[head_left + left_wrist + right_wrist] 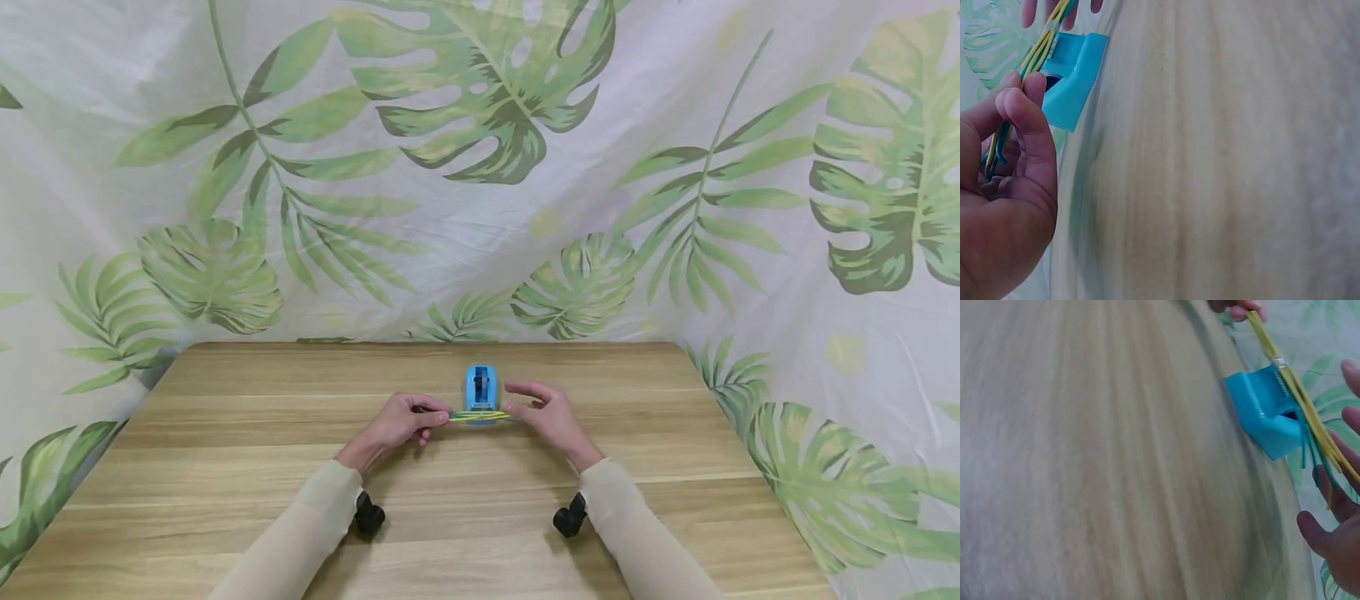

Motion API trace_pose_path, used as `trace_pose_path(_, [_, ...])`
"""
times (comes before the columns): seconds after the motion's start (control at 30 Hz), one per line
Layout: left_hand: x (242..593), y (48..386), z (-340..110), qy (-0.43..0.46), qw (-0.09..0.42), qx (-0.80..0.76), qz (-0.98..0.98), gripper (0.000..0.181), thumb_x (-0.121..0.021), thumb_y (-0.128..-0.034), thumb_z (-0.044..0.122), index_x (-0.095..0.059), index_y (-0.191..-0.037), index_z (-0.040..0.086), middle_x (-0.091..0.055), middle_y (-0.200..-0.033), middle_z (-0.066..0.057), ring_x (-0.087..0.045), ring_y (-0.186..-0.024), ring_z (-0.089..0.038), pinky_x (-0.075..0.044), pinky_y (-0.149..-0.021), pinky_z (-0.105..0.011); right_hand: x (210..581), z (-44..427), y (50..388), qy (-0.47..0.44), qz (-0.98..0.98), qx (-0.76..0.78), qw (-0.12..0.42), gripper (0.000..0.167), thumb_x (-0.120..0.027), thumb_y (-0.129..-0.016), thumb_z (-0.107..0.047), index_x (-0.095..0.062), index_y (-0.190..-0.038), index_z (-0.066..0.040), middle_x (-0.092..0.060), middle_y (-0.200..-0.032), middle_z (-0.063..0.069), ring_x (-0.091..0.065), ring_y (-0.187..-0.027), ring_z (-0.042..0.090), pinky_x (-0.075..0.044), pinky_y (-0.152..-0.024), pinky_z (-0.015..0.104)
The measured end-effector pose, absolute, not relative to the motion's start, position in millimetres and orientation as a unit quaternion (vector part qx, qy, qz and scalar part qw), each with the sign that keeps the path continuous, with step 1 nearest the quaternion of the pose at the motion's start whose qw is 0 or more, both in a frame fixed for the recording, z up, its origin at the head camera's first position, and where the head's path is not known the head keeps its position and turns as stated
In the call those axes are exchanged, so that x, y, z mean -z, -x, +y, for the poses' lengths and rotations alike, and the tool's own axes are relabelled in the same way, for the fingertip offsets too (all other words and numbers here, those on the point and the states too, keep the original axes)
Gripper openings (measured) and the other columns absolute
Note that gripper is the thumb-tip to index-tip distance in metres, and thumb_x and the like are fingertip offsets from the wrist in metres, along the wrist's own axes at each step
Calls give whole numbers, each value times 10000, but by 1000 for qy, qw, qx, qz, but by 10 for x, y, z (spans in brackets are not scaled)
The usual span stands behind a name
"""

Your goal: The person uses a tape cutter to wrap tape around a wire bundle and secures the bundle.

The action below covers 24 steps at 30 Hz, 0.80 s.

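Note:
My left hand (399, 418) pinches a bundle of thin yellow and green wires (480, 415) between thumb and fingers. The bundle stretches sideways in front of a blue tape dispenser (481, 385). In the left wrist view, wire ends poke out below the left thumb. A shiny clear band, apparently tape (1280, 361), goes round the wires near the dispenser's toothed edge. At the loose wire ends is my right hand (553, 419), its fingers spread and its thumb apart from them in the right wrist view. Whether a finger touches the wires is unclear.
The wood-grain table (465, 517) reaches back to a leaf-patterned curtain (480, 208), which also hangs along both sides. A black wrist camera (368, 514) sits under the left sleeve, and another black camera (570, 515) under the right.

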<state>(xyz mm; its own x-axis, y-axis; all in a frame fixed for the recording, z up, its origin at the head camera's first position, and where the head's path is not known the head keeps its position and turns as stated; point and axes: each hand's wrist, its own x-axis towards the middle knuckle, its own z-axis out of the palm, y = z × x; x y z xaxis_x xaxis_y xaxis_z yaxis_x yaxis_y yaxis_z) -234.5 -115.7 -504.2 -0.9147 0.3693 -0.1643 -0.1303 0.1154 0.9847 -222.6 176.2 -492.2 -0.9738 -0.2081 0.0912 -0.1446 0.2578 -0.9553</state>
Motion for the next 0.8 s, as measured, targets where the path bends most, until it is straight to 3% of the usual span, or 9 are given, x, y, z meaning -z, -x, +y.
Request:
trace_pose_path(0.17, [5027, 2355, -1168, -90, 189, -650, 730, 205, -745, -919, 95, -751, -1087, -21, -719, -952, -211, -521, -587, -140, -491, -533, -245, 4954, 1722, 2208, 136, 848, 512, 29, 450, -814, -867, -307, -707, -1258, -113, -681, -1270, 19, -552, -1261, 235, -414, -1062, 473])
trace_pose_path(0.3, [5033, 2368, -1172, -96, 188, -639, 740, 209, -754, -912, 101, -756, -1091, -6, -711, -941, -199, -525, -594, -140, -494, -539, -244, 4950, 1693, 2205, 174, 883, 436, 16, 410, -786, -893, -312, -719, -1230, -87, -692, -1242, 67, -612, -1185, 254, -478, -1004, 445])
trace_pose_path(0.43, [5038, 2373, -1178, -99, 180, -631, 748, 197, -751, -912, 91, -759, -1086, -1, -710, -940, -158, -531, -599, -136, -493, -540, -243, 4924, 1663, 2205, 202, 913, 354, -6, 359, -749, -925, -316, -733, -1210, -98, -708, -1212, 70, -637, -1155, 251, -329, -1110, 552])
trace_pose_path(0.57, [5047, 2370, -1172, -97, 167, -621, 759, 175, -751, -908, 78, -763, -1067, 5, -696, -896, -114, -534, -596, -140, -481, -528, -248, 4909, 1641, 2213, 221, 935, 276, -27, 316, -733, -934, -340, -750, -1178, -140, -727, -1174, 24, -650, -1127, 228, -173, -1127, 663])
trace_pose_path(0.8, [5060, 2356, -1141, -91, 154, -612, 770, 129, -744, -912, 66, -743, -1032, 19, -639, -821, -89, -513, -558, -153, -443, -465, -267, 4890, 1609, 2219, 239, 942, 227, -59, 177, -770, -908, -308, -776, -1033, -183, -752, -1056, -40, -677, -1037, 194, -201, -1125, 652])
